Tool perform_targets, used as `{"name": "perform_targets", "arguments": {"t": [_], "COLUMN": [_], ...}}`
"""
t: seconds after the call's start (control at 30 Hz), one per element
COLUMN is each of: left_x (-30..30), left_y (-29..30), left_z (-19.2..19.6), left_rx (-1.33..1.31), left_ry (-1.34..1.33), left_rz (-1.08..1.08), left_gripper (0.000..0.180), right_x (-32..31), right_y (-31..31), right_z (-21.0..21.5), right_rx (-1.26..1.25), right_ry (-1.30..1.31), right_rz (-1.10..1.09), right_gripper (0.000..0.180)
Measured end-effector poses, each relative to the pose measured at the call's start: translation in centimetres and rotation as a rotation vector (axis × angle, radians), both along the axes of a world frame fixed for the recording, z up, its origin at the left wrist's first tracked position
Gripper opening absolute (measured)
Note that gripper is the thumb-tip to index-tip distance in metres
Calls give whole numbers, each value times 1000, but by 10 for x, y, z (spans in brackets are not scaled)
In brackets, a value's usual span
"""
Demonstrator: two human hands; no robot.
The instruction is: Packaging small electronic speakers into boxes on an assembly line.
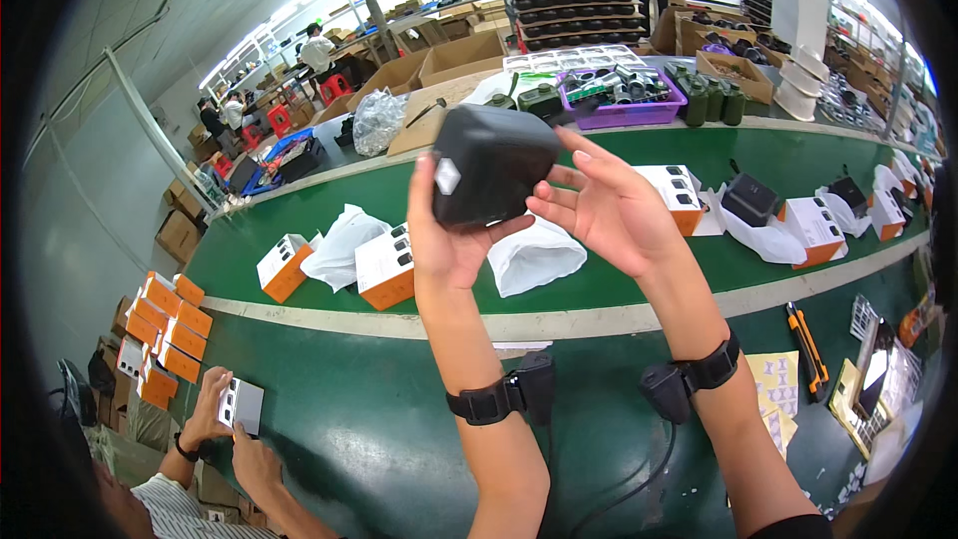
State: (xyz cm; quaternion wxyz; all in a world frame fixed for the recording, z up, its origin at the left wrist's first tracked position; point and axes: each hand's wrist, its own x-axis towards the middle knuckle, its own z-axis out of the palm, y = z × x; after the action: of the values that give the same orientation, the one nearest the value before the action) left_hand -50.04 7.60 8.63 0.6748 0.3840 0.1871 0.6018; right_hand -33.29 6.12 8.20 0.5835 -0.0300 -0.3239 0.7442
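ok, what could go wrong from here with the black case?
Drop: the black case is held up in the left hand, with only fingertips of the right hand at its side, so it might slip.

Cut or snag: a utility knife lies on the green table beside the right forearm; I can't tell whether its blade is out.

The black case (494,165) looks smooth and satiny, the purple basket (624,118) plastic, the table (379,409) smooth, faintly glossy.
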Motion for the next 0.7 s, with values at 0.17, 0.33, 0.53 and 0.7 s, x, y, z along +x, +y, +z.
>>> {"name": "perform_targets", "arguments": {"t": [0.17,0.33,0.53,0.7], "left_x": [-8,-13,-17,-10], "left_y": [7,8,10,14], "left_z": [-1,-4,-8,-20], "left_rx": [15,-74,-48,-13], "left_ry": [-521,-776,-772,-79], "left_rz": [-394,-521,-499,100], "left_gripper": [63,67,60,52], "right_x": [5,14,23,41], "right_y": [-8,-12,-12,-13], "right_z": [13,17,20,26], "right_rx": [269,242,203,181], "right_ry": [-143,-252,-227,-164], "right_rz": [40,-49,-67,-127], "right_gripper": [45,41,39,38]}}
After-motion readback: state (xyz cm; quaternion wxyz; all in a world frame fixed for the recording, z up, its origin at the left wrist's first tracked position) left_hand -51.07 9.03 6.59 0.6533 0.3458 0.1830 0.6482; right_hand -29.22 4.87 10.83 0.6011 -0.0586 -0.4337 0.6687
